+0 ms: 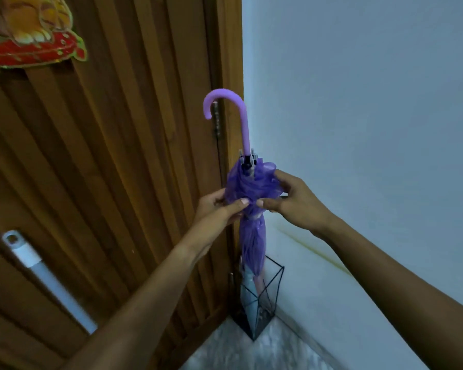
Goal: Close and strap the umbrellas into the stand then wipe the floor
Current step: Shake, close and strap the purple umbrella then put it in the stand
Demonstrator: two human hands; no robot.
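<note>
A closed purple umbrella (251,236) with a lilac hooked handle (233,108) stands upright, its tip down in the black wire stand (271,292) in the corner. My left hand (219,206) and my right hand (292,198) both pinch the gathered canopy at its waist, thumbs nearly meeting at the front. The folds above my fingers bulge loosely. A pale blue umbrella (247,289) stands in the same stand beside it, partly hidden.
A ribbed wooden door (118,169) fills the left, with a red and orange decoration (32,33) hanging on it. A white mop handle (48,279) leans across the lower left. A pale wall (372,116) is on the right, speckled floor (251,353) below.
</note>
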